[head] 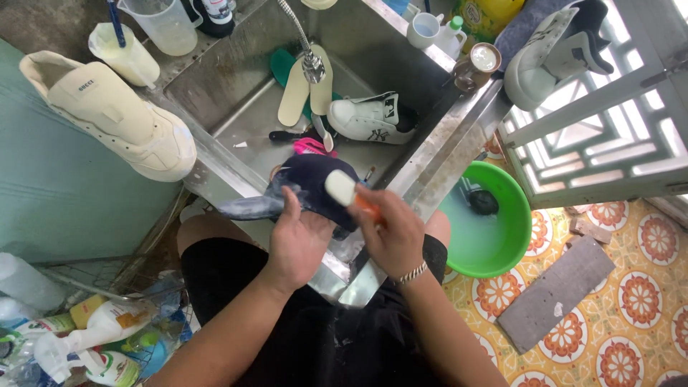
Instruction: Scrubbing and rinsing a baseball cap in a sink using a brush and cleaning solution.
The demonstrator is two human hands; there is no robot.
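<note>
My left hand holds a dark navy cap from below at the near edge of a steel sink. My right hand, with a chain bracelet on its wrist, grips a scrubbing brush with an orange handle and a white head. The brush head rests on the cap's crown. A paler blue brim of the cap sticks out to the left.
In the sink lie a white sneaker, two insoles, a pink brush and a hanging shower head. A cream sneaker sits on the left ledge, another white shoe top right. A green basin with water stands on the patterned floor.
</note>
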